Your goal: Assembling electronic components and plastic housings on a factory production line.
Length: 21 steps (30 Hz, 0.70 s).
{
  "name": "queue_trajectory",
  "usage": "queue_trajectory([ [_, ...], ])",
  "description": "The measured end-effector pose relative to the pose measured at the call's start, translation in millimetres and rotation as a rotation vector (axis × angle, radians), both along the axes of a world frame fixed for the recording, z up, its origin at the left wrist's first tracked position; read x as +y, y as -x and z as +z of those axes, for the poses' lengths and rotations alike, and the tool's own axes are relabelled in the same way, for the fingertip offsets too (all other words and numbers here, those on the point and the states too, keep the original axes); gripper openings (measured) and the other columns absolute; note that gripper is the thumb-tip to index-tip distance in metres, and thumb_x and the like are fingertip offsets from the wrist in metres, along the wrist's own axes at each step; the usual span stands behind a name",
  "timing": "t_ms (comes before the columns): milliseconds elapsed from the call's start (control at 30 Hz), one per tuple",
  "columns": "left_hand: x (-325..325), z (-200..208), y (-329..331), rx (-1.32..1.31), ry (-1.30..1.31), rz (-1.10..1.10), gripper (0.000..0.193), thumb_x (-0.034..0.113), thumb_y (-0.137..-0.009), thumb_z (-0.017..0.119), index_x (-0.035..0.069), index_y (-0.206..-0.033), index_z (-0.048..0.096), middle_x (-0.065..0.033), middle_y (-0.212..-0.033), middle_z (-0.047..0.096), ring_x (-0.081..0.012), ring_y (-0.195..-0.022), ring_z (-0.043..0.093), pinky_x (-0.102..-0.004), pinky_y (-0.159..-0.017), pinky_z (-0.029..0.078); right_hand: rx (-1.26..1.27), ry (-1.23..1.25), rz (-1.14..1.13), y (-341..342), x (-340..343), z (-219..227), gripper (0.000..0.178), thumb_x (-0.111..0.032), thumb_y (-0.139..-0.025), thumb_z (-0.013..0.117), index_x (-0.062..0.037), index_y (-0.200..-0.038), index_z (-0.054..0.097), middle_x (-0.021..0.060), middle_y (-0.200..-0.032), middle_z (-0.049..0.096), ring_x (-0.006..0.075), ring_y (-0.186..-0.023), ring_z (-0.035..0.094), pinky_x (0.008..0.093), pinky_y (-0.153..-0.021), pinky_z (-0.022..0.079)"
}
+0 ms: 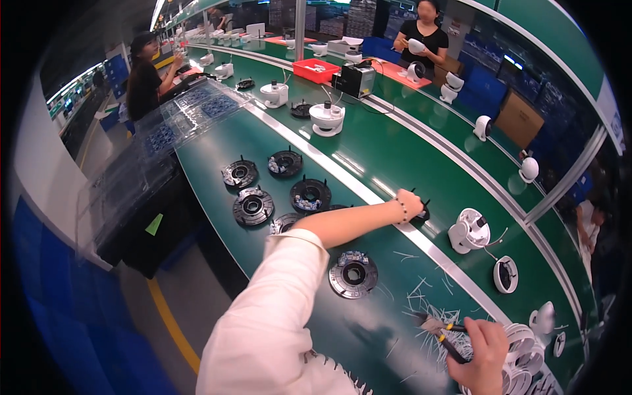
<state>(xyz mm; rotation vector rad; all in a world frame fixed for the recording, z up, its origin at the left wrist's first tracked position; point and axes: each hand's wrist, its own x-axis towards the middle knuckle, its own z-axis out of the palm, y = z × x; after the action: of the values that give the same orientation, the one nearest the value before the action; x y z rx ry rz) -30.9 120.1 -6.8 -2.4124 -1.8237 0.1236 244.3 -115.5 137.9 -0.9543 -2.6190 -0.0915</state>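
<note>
My left arm reaches across the bench, and my left hand is closed at a black round base, mostly hidden behind it, by the white strip. In my right hand is a pair of cutting pliers with black and yellow handles, its jaws pointing left. Below the pliers lies a pile of white cut ties. A black round base with a small circuit board rests between my arms. Several more such bases, including one black base, stand left of my left forearm, which partly hides some.
White device bodies stand on the green conveyor beyond the strip. White rings are stacked at lower right. A red tray and a black box-shaped device sit farther off. Co-workers handle parts across the line.
</note>
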Motion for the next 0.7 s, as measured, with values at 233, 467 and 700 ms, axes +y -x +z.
queue_trajectory([
  [233,-59.5,-3.7,74.7,0.022,0.132,0.051,0.043,0.035,-0.053,0.076,0.011,-0.087,0.065,-0.0086,-0.089,0.063,-0.0261,-0.084,0.061,-0.0365,-0.068,0.050,-0.166,0.320,0.116,17.5,-31.3,-30.0,0.047,-0.016,-0.053,0.068,-0.0025,-0.097,0.057,0.0154,-0.093,0.057,0.0322,-0.083,0.056,0.0395,-0.072,0.045],
  [467,-163.7,64.9,35.1,-0.339,-0.636,-0.116,0.016,0.020,-0.065,0.061,0.007,-0.074,0.056,-0.0083,-0.074,0.057,-0.0255,-0.073,0.057,-0.0365,-0.061,0.045,-0.201,0.250,0.191,27.6,-66.6,-102.2,0.044,-0.018,-0.056,0.066,-0.0031,-0.096,0.056,0.0159,-0.089,0.056,0.0332,-0.080,0.055,0.0396,-0.070,0.045],
  [700,-396.6,69.5,-132.9,-1.061,0.357,-1.207,0.033,0.028,-0.069,0.060,0.004,-0.091,0.053,-0.0182,-0.089,0.057,-0.0313,-0.085,0.056,-0.0405,-0.070,0.045,0.235,0.082,0.140,17.8,-64.2,-189.0,0.056,-0.010,-0.048,0.070,0.0019,-0.101,0.054,0.0176,-0.094,0.053,0.0339,-0.087,0.051,0.0397,-0.077,0.042],
])
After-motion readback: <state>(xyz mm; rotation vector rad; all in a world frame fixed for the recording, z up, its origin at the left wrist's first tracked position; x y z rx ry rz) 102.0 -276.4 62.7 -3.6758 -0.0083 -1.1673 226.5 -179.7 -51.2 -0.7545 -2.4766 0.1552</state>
